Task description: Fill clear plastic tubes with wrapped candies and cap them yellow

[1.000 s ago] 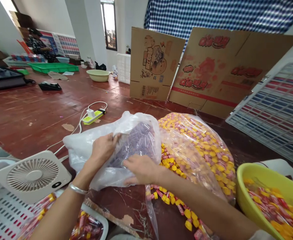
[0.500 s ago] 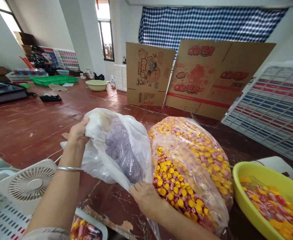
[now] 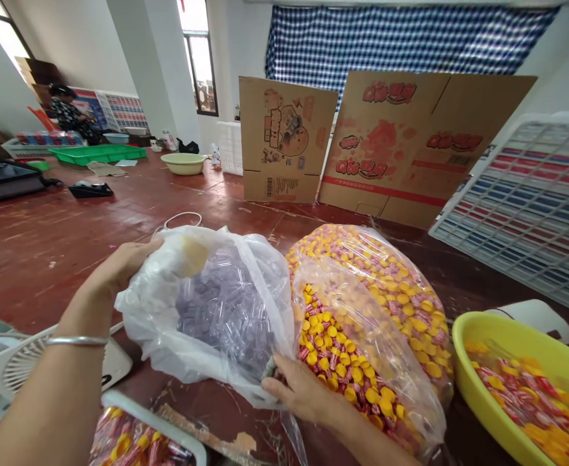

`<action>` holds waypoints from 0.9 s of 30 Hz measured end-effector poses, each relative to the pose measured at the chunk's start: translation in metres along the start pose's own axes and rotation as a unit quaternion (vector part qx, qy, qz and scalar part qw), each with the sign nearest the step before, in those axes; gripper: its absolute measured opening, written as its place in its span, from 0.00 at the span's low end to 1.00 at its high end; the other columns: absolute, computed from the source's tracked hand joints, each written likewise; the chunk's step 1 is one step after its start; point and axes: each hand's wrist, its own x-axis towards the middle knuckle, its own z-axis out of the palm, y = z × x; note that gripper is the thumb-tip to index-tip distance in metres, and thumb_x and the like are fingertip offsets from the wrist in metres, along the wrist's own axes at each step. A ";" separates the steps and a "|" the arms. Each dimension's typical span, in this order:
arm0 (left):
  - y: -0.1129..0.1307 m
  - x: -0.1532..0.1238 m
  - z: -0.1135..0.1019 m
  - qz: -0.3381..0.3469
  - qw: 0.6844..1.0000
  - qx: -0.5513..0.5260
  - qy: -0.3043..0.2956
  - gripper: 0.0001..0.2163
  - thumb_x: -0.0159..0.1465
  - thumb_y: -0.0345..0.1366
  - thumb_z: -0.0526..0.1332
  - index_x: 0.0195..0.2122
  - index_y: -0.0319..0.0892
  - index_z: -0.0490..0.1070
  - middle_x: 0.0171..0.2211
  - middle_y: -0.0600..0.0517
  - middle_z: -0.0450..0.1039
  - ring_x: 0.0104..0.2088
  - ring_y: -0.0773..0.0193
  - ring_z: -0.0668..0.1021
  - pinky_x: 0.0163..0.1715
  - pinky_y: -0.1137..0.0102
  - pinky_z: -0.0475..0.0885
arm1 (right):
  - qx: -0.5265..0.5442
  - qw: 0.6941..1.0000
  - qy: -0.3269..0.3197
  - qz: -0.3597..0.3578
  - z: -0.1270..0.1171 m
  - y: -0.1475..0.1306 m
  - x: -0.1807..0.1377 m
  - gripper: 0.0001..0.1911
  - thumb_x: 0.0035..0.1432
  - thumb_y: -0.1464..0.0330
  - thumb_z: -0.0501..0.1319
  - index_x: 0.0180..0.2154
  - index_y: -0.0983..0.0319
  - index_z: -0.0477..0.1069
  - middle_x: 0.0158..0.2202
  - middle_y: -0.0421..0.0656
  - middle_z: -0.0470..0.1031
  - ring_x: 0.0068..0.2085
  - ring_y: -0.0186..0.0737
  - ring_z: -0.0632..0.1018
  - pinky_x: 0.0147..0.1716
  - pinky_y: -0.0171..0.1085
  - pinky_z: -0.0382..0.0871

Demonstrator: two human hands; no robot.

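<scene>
In the middle of the table lies a white translucent plastic bag (image 3: 153, 317), its mouth spread open toward me. Inside it is a heap of small clear, purplish plastic pieces (image 3: 226, 304). My left hand (image 3: 123, 262) is closed on the bag's far left rim, with the fingertips hidden behind the plastic. At the near right rim, my right hand (image 3: 303, 391) pinches the bag between thumb and fingers. Just right of it, a large clear bag (image 3: 376, 272) bulges with red-wrapped pieces with yellow caps (image 3: 333, 349); my right forearm crosses in front of it.
A yellow basin (image 3: 468, 349) holding similar pieces stands at the right. A white container (image 3: 197, 446) with more sits at the near edge, beside a white fan (image 3: 26, 369). Cardboard sheets (image 3: 386, 149) and a white crate (image 3: 527, 207) stand behind. A person (image 3: 70, 116) sits far left.
My left hand has drawn the bag's rim left and down, and the mouth gapes wider, showing more clear pieces. My right hand has shifted slightly right along the near rim.
</scene>
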 end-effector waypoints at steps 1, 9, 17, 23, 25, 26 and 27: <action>0.002 -0.009 0.002 0.004 1.000 0.027 -0.009 0.20 0.64 0.47 0.64 0.34 0.28 0.76 0.27 0.52 0.76 0.38 0.50 0.78 0.43 0.57 0.76 | 0.050 0.999 0.005 0.018 -0.002 0.001 0.001 0.13 0.65 0.62 0.60 0.30 0.58 0.60 0.27 0.34 0.70 0.30 0.34 0.73 0.26 0.31 0.59; -0.013 -0.164 0.052 0.385 0.904 0.162 0.090 0.12 0.67 0.33 0.59 0.51 0.45 0.74 0.44 0.44 0.78 0.45 0.53 0.79 0.49 0.60 0.73 | 0.263 0.953 0.107 0.101 -0.008 0.003 0.011 0.10 0.63 0.59 0.57 0.38 0.57 0.60 0.35 0.41 0.77 0.36 0.42 0.81 0.26 0.34 0.70; -0.065 -0.239 0.087 0.433 0.843 0.269 -0.171 0.12 0.70 0.33 0.53 0.43 0.45 0.77 0.35 0.46 0.78 0.33 0.55 0.79 0.32 0.63 0.75 | 0.507 0.822 0.190 0.176 -0.017 0.009 0.007 0.40 0.53 0.50 0.67 0.60 0.56 0.52 0.40 0.42 0.80 0.27 0.37 0.82 0.27 0.36 0.75; -0.094 -0.257 0.091 0.385 0.858 0.270 -0.206 0.11 0.70 0.39 0.55 0.40 0.48 0.78 0.33 0.49 0.79 0.33 0.55 0.81 0.33 0.64 0.75 | 0.464 0.853 0.189 0.143 -0.024 0.010 -0.015 0.30 0.58 0.52 0.64 0.55 0.57 0.59 0.39 0.42 0.80 0.30 0.38 0.82 0.29 0.37 0.76; -0.093 -0.260 0.091 0.361 0.877 0.258 -0.186 0.13 0.72 0.38 0.51 0.44 0.47 0.77 0.35 0.49 0.81 0.32 0.57 0.82 0.31 0.66 0.75 | 0.402 0.888 0.193 0.116 -0.031 0.008 -0.028 0.19 0.62 0.53 0.61 0.48 0.57 0.63 0.39 0.43 0.80 0.31 0.38 0.82 0.30 0.37 0.76; -0.090 -0.259 0.091 0.349 0.883 0.260 -0.174 0.14 0.72 0.37 0.49 0.46 0.47 0.76 0.36 0.49 0.81 0.31 0.58 0.83 0.29 0.68 0.75 | 0.359 0.904 0.204 0.108 -0.034 0.007 -0.036 0.15 0.64 0.54 0.59 0.43 0.58 0.64 0.39 0.43 0.80 0.32 0.38 0.82 0.32 0.37 0.75; -0.085 -0.259 0.091 0.334 0.890 0.268 -0.159 0.15 0.72 0.36 0.48 0.46 0.47 0.75 0.37 0.49 0.82 0.31 0.59 0.83 0.26 0.69 0.74 | 0.310 0.919 0.220 0.106 -0.037 0.008 -0.045 0.12 0.66 0.56 0.57 0.40 0.58 0.64 0.38 0.43 0.80 0.32 0.39 0.81 0.33 0.38 0.74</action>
